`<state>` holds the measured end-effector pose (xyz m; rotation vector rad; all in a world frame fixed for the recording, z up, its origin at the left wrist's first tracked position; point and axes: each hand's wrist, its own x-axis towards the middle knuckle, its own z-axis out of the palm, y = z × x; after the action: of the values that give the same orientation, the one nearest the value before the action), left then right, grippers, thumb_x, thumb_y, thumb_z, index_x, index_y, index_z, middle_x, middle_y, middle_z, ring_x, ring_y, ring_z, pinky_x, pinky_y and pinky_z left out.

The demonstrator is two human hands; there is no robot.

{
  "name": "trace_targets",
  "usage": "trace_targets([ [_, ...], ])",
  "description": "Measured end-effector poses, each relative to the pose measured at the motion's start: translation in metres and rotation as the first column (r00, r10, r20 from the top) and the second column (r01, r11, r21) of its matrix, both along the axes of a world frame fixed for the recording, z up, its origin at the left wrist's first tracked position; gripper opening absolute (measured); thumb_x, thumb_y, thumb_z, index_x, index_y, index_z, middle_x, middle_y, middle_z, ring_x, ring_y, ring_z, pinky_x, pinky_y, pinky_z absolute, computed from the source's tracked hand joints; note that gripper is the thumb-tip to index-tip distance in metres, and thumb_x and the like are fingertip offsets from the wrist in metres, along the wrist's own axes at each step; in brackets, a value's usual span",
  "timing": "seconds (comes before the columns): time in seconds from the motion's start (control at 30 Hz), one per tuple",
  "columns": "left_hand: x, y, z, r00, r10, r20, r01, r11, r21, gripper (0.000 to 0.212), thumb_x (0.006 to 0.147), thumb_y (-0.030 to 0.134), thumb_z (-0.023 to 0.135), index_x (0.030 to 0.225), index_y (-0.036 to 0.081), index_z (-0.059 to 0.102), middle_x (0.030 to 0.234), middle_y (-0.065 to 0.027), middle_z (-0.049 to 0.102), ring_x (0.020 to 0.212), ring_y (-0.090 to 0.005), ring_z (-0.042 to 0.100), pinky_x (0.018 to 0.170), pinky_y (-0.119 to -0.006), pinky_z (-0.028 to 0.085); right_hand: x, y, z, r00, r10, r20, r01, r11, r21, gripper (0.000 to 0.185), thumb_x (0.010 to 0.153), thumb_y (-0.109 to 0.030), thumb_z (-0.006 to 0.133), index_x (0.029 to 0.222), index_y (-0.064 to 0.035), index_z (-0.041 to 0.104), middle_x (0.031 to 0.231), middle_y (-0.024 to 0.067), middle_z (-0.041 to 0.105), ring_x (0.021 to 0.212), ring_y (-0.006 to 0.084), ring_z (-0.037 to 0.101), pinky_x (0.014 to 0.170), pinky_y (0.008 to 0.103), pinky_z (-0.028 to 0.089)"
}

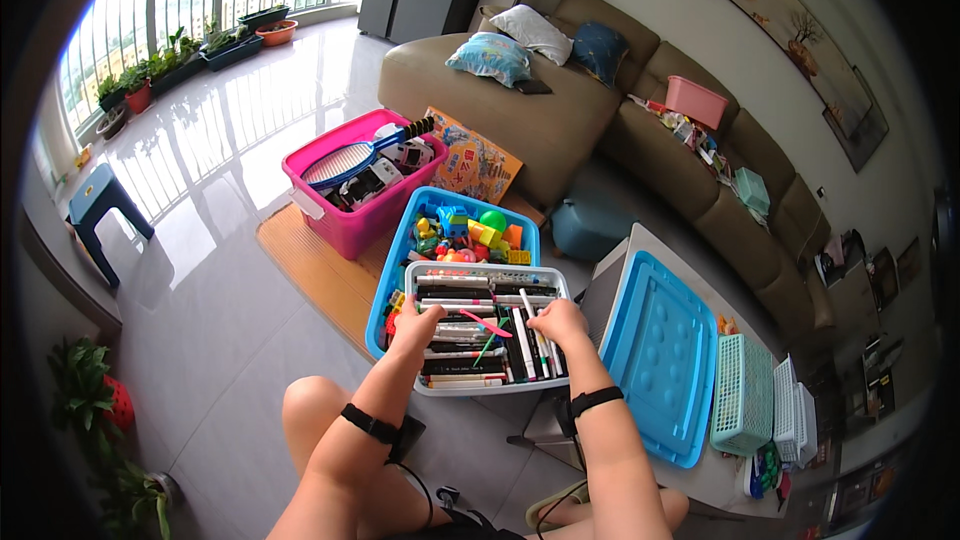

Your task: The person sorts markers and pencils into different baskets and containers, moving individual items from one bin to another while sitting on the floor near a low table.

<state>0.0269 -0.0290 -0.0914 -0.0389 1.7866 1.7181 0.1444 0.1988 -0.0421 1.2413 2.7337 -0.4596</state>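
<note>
A pale plastic basket (495, 388) full of marker pens rests over the near part of a blue storage box (384, 270) of toys. My left hand (417, 324) grips the basket's left side, its thumb over the pens. At the right end, my right hand (561, 321) pinches a white marker (527, 303) that leans up out of the pile. Most markers on the left lie crosswise; those near my right hand stand lengthwise. On top of them lie a pink plastic strip (487, 323) and a thin green stick (491, 343).
Beyond the blue box is a pink bin (352, 229) with a racket (341, 165) and toy cars. A blue lid (660, 360) and a mint basket (742, 394) lie on the table (600, 277) to my right. A blue stool (112, 202) stands far left.
</note>
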Motion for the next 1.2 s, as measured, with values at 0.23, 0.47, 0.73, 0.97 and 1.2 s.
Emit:
trace_targets([
  [0.23,0.002,0.004,-0.003,0.998,0.023,-0.057,-0.028,0.995,-0.092,0.080,0.067,0.022,0.063,0.138,0.007,0.030,0.130,-0.0193,0.042,0.117,-0.0292,0.045,0.094,-0.037,0.038,-0.053,0.032,-0.004,0.958,0.194,0.209,-0.269,0.860,0.434,0.011,0.068,-0.020,0.066,0.076,-0.0134,0.068,0.081,0.0083,0.066,0.076,0.0269,0.064,0.067,0.0374,0.051],
  [0.47,0.002,0.002,-0.006,0.997,0.030,-0.073,-0.037,0.994,-0.105,0.080,0.066,0.025,0.065,0.137,0.006,0.033,0.127,-0.0219,0.044,0.116,-0.0295,0.046,0.095,-0.036,0.038,-0.057,0.037,-0.026,0.898,0.408,0.163,-0.438,0.795,0.419,0.007,0.069,-0.020,0.064,0.075,-0.0160,0.068,0.080,0.0054,0.066,0.082,0.0245,0.063,0.070,0.0381,0.050],
  [0.73,0.003,0.007,-0.002,0.998,0.033,-0.049,-0.038,0.995,-0.097,0.077,0.068,0.018,0.063,0.137,0.005,0.032,0.125,-0.0181,0.046,0.111,-0.0257,0.048,0.091,-0.035,0.041,-0.043,0.023,-0.031,0.955,0.210,-0.208,-0.166,0.964,0.208,0.018,0.076,-0.023,0.059,0.086,-0.0144,0.070,0.088,0.0082,0.066,0.087,0.0273,0.061,0.076,0.0397,0.049],
  [0.97,-0.003,0.000,-0.007,0.995,0.074,0.059,-0.081,0.988,0.134,0.085,0.071,0.017,0.059,0.142,0.008,0.014,0.125,-0.0173,0.045,0.106,-0.0281,0.050,0.085,-0.042,0.043,0.010,0.044,-0.057,0.880,-0.391,-0.271,0.406,0.914,-0.001,0.049,0.080,-0.032,0.056,0.116,0.0019,0.052,0.120,0.0230,0.051,0.110,0.0370,0.050,0.089,0.0437,0.042],
  [1.2,-0.019,0.006,-0.019,0.983,0.043,0.176,-0.100,0.940,0.325,0.075,0.071,0.019,0.059,0.137,0.003,0.026,0.127,-0.0193,0.042,0.114,-0.0293,0.042,0.093,-0.041,0.036,0.027,0.089,-0.084,0.453,-0.834,-0.314,0.218,0.445,-0.868,0.035,0.087,-0.025,0.046,0.097,0.0051,0.060,0.087,0.0165,0.064,0.072,0.0310,0.062,0.065,0.0474,0.049],
])
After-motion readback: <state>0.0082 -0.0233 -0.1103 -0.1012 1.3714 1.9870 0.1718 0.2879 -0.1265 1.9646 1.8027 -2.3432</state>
